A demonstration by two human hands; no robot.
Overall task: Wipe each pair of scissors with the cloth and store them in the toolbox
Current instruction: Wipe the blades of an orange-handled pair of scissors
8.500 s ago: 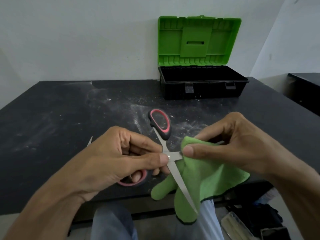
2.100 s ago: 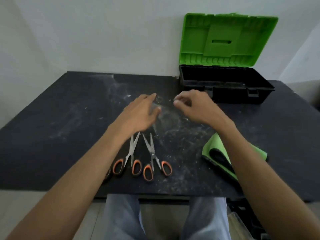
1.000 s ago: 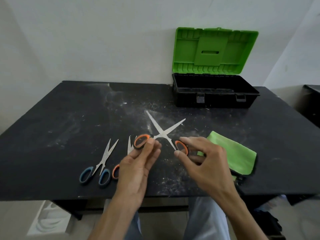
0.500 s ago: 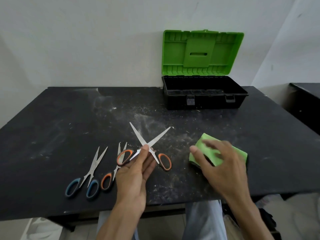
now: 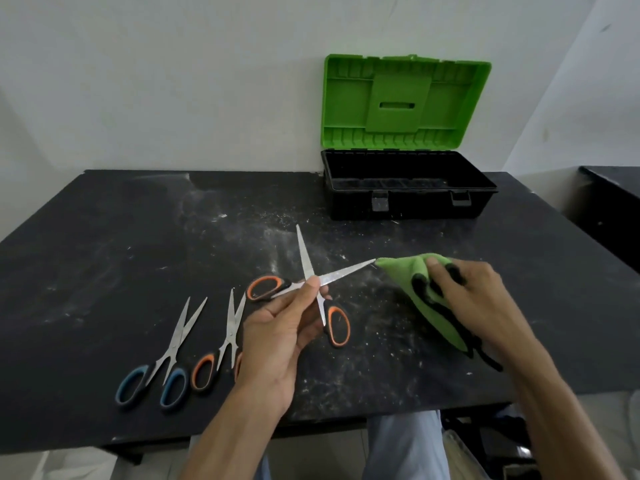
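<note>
Head view: left hand [image 5: 277, 336] is pinching open scissors [image 5: 309, 268], right hand [image 5: 476, 301] gripping the cloth [image 5: 403, 275], two more pairs [image 5: 175, 346] waiting unwiped.

A black table [image 5: 104, 237] (dusted with white specks) stands against a white wall [image 5: 173, 81]; another dark tabletop [image 5: 616, 188] lies rightward.

Plain workroom, dusty black worktable [image 5: 104, 237], open green toolbox [image 5: 407, 133], bare wall [image 5: 173, 81]
</note>
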